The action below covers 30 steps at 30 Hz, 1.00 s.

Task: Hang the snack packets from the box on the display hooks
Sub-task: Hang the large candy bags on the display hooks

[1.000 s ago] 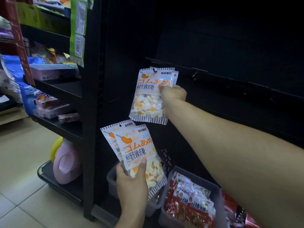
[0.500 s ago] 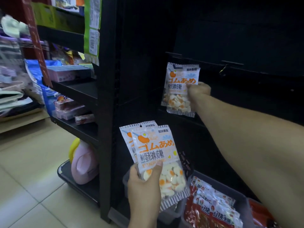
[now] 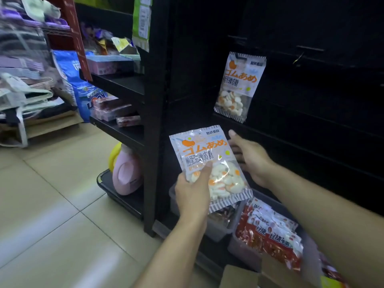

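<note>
A white and orange candy packet (image 3: 239, 86) hangs on a hook of the black display panel (image 3: 311, 113). My left hand (image 3: 193, 194) grips the lower left of a small stack of the same packets (image 3: 207, 163), held upright in front of the rack. My right hand (image 3: 249, 161) is just to the right of that stack, fingers spread, its fingertips at the top packet's right edge; whether they touch it I cannot tell. A bare hook (image 3: 299, 57) sticks out further right on the panel.
Grey bins on the bottom shelf hold red snack packets (image 3: 270, 235) and darker ones (image 3: 220, 215). A cardboard box corner (image 3: 239, 277) shows at the bottom. To the left stand black shelves (image 3: 124, 86) with goods, a pink bottle (image 3: 126, 175), and tiled floor (image 3: 52, 194).
My right hand let go of the packet on the hook and came down beside the stack in my left hand. The hung packet stays on the panel.
</note>
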{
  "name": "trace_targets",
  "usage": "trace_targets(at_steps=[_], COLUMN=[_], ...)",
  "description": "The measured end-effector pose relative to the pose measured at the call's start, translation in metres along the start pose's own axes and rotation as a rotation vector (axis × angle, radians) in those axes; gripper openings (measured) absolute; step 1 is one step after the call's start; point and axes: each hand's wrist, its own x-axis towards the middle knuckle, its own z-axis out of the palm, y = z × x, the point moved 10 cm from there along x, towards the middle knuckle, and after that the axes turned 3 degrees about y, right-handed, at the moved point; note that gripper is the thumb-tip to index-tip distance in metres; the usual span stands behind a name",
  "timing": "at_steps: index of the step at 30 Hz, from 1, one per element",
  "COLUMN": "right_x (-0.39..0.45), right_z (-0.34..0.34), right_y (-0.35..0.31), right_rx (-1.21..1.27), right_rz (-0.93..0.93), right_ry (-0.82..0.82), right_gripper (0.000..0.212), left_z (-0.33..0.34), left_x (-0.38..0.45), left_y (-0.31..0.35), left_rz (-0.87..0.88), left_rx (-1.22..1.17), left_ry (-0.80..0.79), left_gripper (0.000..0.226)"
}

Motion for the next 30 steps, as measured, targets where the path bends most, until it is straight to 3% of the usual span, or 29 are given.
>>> trace_targets(at_steps=[3,7,12,18,30], right_x=[-0.043,-0.068,-0.059,-0.038,0.010], right_z=[0.006,-0.014,-0.048,-0.051,-0.036], right_y=[0.018,0.014,-0.039,-0.107,-0.139], right_rx=[0.061,0.088,0.072,0.158,0.158], right_rz=[0.002,-0.042,-0.205,-0.369,-0.348], right_ry=[-0.045,0.062,0.255,0.358,0.439], right_gripper=[0.040,0.033,0.025,0.019,0.016], left_z=[0.000,0.003,-0.007,-0.007,0.002], left_x=[-0.005,-0.013,-0.013,-0.018,-0.017], left_y=[0.001,0.007,0.017,0.029,0.033], left_rz=[0.022,0.079,0.100,0.156,0.219], left_rx=[0.047,0.112,0.119,0.169,0.227], left_ry=[0.006,0.000,0.057,0.046,-0.038], left_gripper=[0.042,0.041,0.028,0.020,0.014])
